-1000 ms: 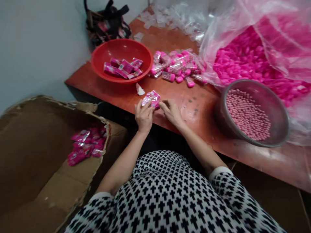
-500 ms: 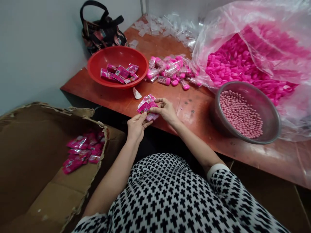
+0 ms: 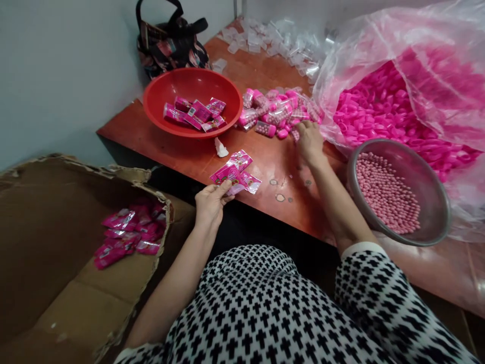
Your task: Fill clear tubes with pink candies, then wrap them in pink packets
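Observation:
My left hand [image 3: 210, 205] pinches a pink printed wrapper [image 3: 228, 174] between thumb and fingers at the table's front edge. More pink wrappers [image 3: 251, 182] lie on the tabletop just behind it, partly overlapped. Over to the right, my right hand [image 3: 310, 141] reaches to the near edge of a heap of clear bottles [image 3: 278, 114] with pink caps and pink beads inside. Its fingers close on one small bead-filled bottle [image 3: 295, 134], mostly hidden by the hand.
A red bowl [image 3: 151, 108] holds several pink packets; a crumpled white scrap [image 3: 221, 148] lies before it. At right stand a grey bowl [image 3: 435, 202] of pink beads and a plastic bag [image 3: 379, 35] of pink caps. A cardboard box [image 3: 45, 217] with pink packets is at lower left.
My right hand has left the wrapper and moved right and away to the bottle heap. My left hand still holds the wrapper. The view has shifted slightly.

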The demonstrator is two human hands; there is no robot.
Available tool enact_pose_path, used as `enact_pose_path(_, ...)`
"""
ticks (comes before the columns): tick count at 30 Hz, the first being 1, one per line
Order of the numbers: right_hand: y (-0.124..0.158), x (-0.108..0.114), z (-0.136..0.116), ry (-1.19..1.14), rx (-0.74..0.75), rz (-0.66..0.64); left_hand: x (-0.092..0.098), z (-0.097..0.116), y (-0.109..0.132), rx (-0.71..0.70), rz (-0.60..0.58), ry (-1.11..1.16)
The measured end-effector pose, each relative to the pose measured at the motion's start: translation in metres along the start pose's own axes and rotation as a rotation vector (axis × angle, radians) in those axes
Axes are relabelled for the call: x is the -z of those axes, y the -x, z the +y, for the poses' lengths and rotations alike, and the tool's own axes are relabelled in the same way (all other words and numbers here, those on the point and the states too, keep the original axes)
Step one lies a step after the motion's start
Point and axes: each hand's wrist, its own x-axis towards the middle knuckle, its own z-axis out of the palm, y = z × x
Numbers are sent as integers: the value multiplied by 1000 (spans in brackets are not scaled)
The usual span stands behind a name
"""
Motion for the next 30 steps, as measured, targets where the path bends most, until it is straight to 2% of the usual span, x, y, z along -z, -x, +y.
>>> enact_pose_path(3, -12, 0, 24, 109, 125, -215, -7, 1, -6, 23, -19, -10)
enact_pose_path(5, -4, -1, 20, 135, 165, -311, -11, 3, -9, 33, -19, -18)
enact_pose_path(8, 12, 1, 2, 153, 191, -387, -14, 5, -11, 38, -24, -17)
enact_pose_path(10, 17, 6, -7, 184, 214, -387, -15, 6, -10, 43, -43, -13)
enact_pose_path(13, 13, 11, -10, 228, 307, -311, -14, 3, -7, 56, -72, -17)
enact_pose_path(15, 14, 10, -12, 175, 354, -286, -13, 0, -6, 56, -78, -15)
enact_pose_path(17, 25, 7, -22, -30, 279, -256, -11, -2, -7, 45, -68, -16)
enact_pose_path(20, 57, 3, -52, -644, 95, -214, -12, -2, -7, 16, -46, -31)
enact_pose_path(22, 78, 0, -77, -1012, 85, -305, -13, -2, -6, 4, -58, -42)
enact_pose_path(24, 90, -4, -96, -1176, 62, -344, -13, -2, -3, 7, -89, -43)
enact_pose_path(26, 91, -10, -105, -1132, 3, -277, -10, 0, 1, 22, -120, -23)
enact_pose_path(28, 86, -16, -104, -905, -35, -185, -5, 2, 5, 42, -132, 13)
enact_pose_path(30, 81, -19, -97, -618, -1, -118, 1, 4, 8, 57, -127, 30)
